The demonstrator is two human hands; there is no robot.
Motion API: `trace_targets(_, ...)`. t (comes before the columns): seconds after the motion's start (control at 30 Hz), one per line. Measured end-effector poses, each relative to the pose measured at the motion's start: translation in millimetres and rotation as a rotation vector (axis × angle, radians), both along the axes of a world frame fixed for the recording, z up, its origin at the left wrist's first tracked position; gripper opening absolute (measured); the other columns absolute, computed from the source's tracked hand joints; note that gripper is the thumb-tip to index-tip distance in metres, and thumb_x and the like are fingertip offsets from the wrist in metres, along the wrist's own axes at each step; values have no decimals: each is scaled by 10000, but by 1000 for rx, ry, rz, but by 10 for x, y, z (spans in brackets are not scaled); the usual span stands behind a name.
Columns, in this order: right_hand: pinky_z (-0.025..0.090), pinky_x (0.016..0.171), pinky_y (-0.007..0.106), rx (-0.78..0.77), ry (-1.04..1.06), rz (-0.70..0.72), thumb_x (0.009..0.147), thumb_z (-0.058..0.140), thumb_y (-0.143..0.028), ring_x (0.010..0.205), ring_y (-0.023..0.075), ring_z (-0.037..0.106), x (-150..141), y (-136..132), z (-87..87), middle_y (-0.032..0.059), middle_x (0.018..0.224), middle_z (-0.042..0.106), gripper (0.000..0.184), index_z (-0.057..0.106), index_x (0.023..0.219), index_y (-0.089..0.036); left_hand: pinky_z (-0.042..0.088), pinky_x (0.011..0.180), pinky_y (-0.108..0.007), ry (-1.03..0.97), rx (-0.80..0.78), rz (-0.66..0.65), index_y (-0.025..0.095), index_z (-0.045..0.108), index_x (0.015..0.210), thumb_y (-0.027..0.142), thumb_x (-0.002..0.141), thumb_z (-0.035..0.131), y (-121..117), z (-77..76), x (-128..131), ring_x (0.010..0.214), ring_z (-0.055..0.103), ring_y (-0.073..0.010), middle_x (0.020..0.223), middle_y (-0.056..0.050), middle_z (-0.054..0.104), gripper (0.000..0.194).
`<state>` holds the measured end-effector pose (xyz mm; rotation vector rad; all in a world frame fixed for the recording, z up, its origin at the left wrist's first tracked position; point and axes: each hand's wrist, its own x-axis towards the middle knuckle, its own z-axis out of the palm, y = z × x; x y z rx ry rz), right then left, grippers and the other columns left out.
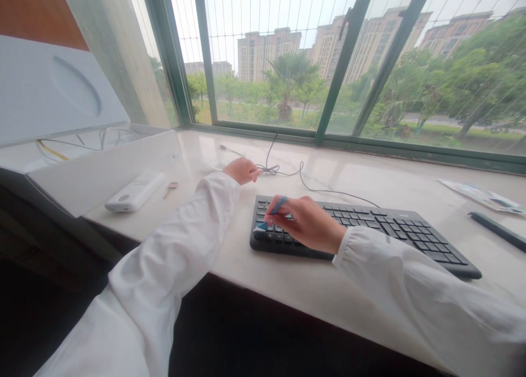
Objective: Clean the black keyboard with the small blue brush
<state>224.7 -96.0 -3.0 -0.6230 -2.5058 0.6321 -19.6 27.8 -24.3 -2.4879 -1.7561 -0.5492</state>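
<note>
My right hand [306, 223] rests over the left part of a black computer keyboard [394, 229], shut on a slim blue brush [279, 205]. The brush slants down, and its blue-and-white tip [259, 227] touches the keys. My left hand [242, 171] sits curled on the white stone sill, behind the keyboard. Its fingertips lie next to a tangled loop of black keyboard cable [269, 170], and I cannot see anything held in them. White sleeves cover both arms.
A white power bank [135, 191] and a small brass key [170, 189] lie on the sill [246, 278] at left, beside an open white box [104, 171] holding wires. A black pen-like object [499, 231] and papers [485, 197] lie at right. A barred window runs behind.
</note>
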Motion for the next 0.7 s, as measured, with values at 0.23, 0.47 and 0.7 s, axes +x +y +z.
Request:
trace_targets(0.23, 466, 689, 214, 68, -59, -42, 961, 543, -292, 737, 142, 709, 56, -12, 0, 7, 822, 760, 169, 665, 881, -207, 364, 574, -273, -4, -3, -2, 204, 739, 607, 412, 882, 474, 2, 2, -13, 529, 527, -146, 496, -16, 589, 435)
trace_targets(0.47, 458, 670, 219, 84, -87, 2, 951, 553, -285, 707, 144, 697, 107, 28, 25, 3, 820, 756, 123, 645, 908, -215, 357, 562, -268, -4, -9, 4, 203, 742, 613, 409, 880, 477, -2, 0, -12, 523, 521, -141, 498, -15, 591, 428)
trace_targets(0.7, 451, 650, 221, 124, -122, 20, 970, 513, -333, 652, 131, 657, 202, 61, 32, 19, 825, 749, 192, 647, 911, -209, 360, 563, -269, -3, -8, -2, 202, 734, 597, 408, 882, 468, 8, -18, -23, 511, 510, -136, 493, -15, 588, 441)
